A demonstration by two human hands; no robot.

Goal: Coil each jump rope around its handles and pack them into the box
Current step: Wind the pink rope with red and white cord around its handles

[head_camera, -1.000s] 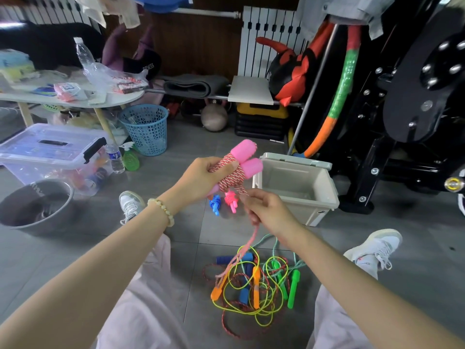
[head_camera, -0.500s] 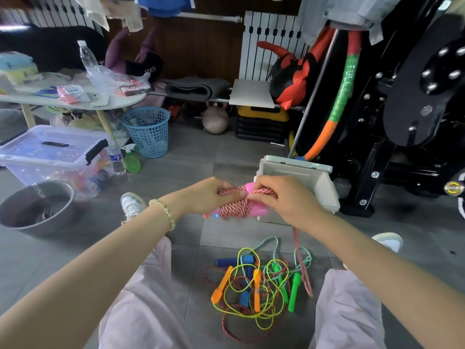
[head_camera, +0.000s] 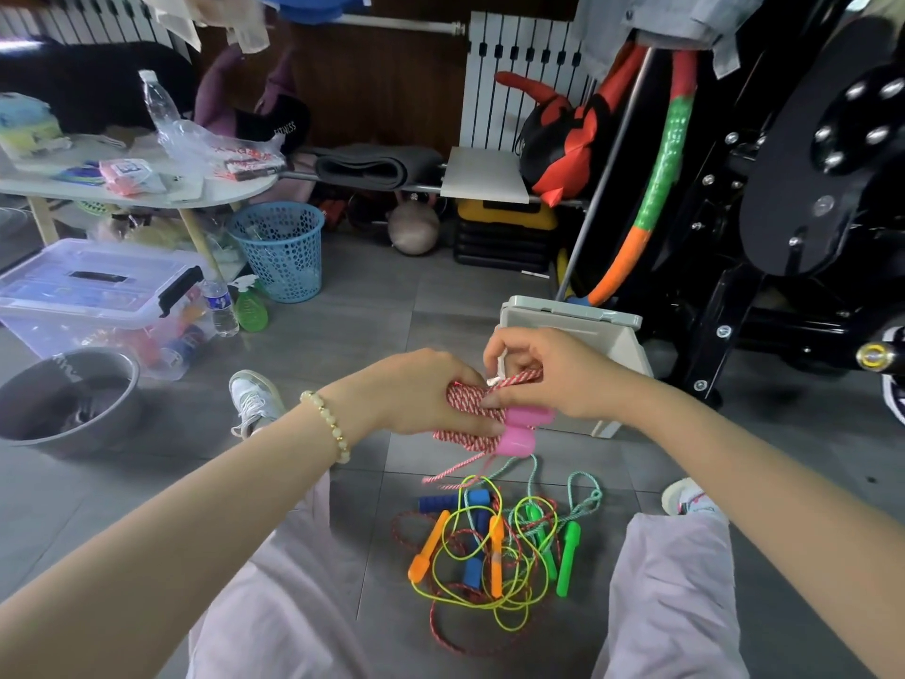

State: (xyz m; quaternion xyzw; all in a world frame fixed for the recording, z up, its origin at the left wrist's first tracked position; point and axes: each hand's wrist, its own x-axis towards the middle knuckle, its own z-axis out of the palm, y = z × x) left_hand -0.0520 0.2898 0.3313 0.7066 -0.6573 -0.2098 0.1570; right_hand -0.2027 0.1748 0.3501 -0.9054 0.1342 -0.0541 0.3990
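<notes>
My left hand [head_camera: 431, 392] grips a pair of pink handles [head_camera: 519, 433] wrapped in red-and-white rope [head_camera: 467, 404]. My right hand [head_camera: 543, 372] pinches the rope's loose strand just above the bundle. A short tail of the rope hangs below the handles. Behind my right hand stands the beige box [head_camera: 622, 335], its inside hidden. On the floor between my legs lies a tangle of ropes [head_camera: 494, 546] with orange, blue and green handles.
A clear lidded bin [head_camera: 93, 296], a grey bowl [head_camera: 68, 399] and a blue mesh basket [head_camera: 279, 249] stand to the left. Black gym equipment [head_camera: 783, 213] and a hoop fill the right. Grey floor tiles lie around the rope pile.
The hanging length of rope has shortened to a short tail as it went round the handles. The bundle dropped from chest height to in front of the box, and my right hand rose above it.
</notes>
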